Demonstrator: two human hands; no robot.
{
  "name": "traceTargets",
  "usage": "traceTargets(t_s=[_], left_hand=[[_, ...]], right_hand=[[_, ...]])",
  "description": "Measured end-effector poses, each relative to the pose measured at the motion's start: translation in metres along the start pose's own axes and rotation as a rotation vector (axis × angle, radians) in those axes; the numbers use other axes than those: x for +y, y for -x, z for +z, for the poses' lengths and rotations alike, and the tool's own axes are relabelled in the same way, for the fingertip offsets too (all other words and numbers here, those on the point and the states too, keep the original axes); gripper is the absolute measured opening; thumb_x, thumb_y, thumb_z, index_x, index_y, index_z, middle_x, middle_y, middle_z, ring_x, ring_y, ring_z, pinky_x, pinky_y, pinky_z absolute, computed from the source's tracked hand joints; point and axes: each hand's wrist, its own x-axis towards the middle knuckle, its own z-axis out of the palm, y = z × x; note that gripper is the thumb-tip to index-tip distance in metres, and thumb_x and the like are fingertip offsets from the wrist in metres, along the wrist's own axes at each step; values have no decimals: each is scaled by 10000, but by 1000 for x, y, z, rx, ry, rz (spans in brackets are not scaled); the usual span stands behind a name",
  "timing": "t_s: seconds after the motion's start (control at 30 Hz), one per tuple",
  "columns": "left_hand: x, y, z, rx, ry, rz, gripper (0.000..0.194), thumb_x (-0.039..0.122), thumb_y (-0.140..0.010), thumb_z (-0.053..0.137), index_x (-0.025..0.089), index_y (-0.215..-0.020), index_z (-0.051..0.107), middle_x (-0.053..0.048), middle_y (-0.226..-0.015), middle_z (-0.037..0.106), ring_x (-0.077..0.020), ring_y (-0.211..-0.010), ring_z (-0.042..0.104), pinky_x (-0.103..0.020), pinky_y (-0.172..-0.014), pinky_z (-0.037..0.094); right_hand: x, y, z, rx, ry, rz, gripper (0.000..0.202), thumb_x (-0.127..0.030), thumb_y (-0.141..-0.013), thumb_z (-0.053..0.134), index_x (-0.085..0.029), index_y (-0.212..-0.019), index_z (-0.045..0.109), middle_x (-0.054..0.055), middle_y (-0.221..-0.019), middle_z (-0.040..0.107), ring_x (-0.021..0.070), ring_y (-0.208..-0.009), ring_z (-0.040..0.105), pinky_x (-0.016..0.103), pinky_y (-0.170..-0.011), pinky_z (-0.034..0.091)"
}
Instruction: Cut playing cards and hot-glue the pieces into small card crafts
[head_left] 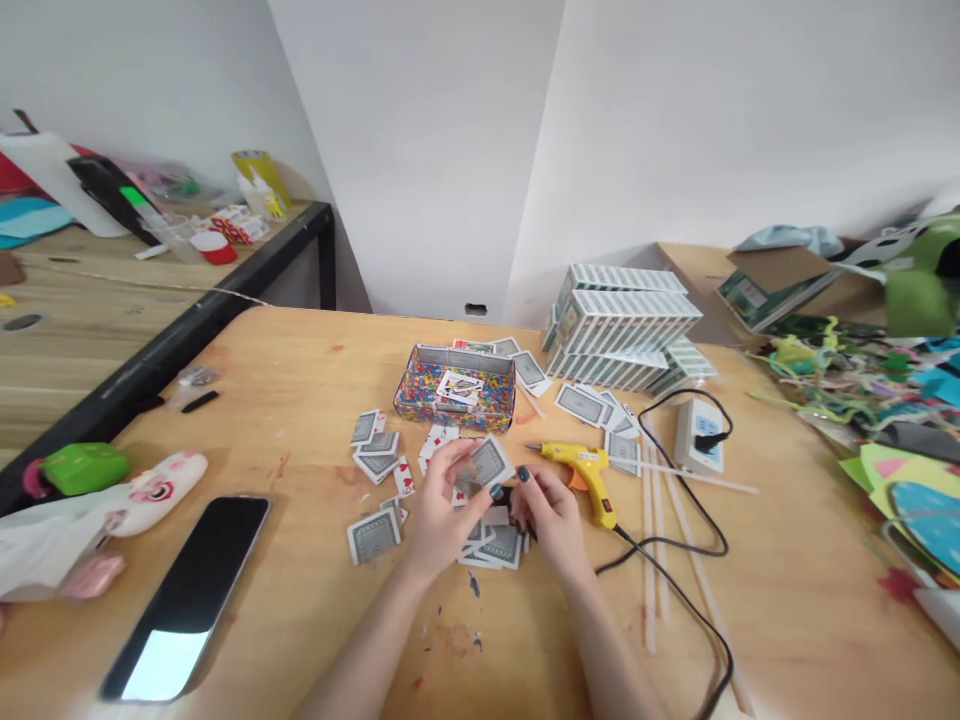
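A grey-backed playing card (489,464) is gripped between the thumb and fingers of my left hand (444,497), tilted above the table. Close on its right is my right hand (549,508), fingers drawn together; what they hold, if anything, is hidden. Something dark shows between the hands, too covered to name. Beneath them lie loose playing cards (501,546), with more cards (376,460) scattered on the left. Just beyond stands an open box (454,410) with a speckled multicolour front and card-backed inner walls; one card (460,387) lies in it.
A yellow glue gun (585,465) lies right of my hands, its black cable trailing across glue sticks (649,570). Behind are a power strip (699,437) and stacked card boxes (626,320). A phone (191,600) lies front left; craft scraps (832,380) crowd the right.
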Motion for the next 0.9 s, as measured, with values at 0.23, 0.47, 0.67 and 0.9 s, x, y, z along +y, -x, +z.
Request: traceTargets(t_s=[0.23, 0.47, 0.67, 0.9], left_hand=[[0, 2, 10, -146, 253, -96, 451, 176, -705, 651, 187, -1122, 479, -125, -1252, 510, -247, -1216, 433, -427, -1058, 304], [-2, -1, 5, -127, 337, -184, 432, 163, -672, 680, 191, -1079, 540, -118, -1251, 530, -259, -1183, 473, -425, -1015, 361], [1, -2, 6, -123, 261, -259, 361, 277, -771, 584, 188, -1120, 570, -118, -1202, 579, -246, -1125, 526, -374, -924, 438], [-7, 4, 1, 10, -375, -240, 277, 390, -821, 465, 172, -804, 635, -21, -703, 667, -162, -693, 621, -248, -647, 486]], right_hand=[[3, -1, 2, -31, -255, 143, 337, -542, -748, 523, -207, -722, 538, -31, -493, 501, 101, -368, 371, 232, -358, 325], [0, 0, 4, -55, -319, 209, 262, -462, -702, 597, -206, -694, 544, -46, -489, 486, 95, -372, 394, 211, -348, 336], [3, 0, 4, -62, -235, 208, 328, -429, -656, 673, -161, -807, 558, -50, -492, 537, 61, -336, 399, 178, -335, 326], [-4, 3, 3, -112, -7, 108, 355, -531, -727, 571, -187, -704, 486, -40, -483, 538, 87, -324, 416, 212, -332, 337]])
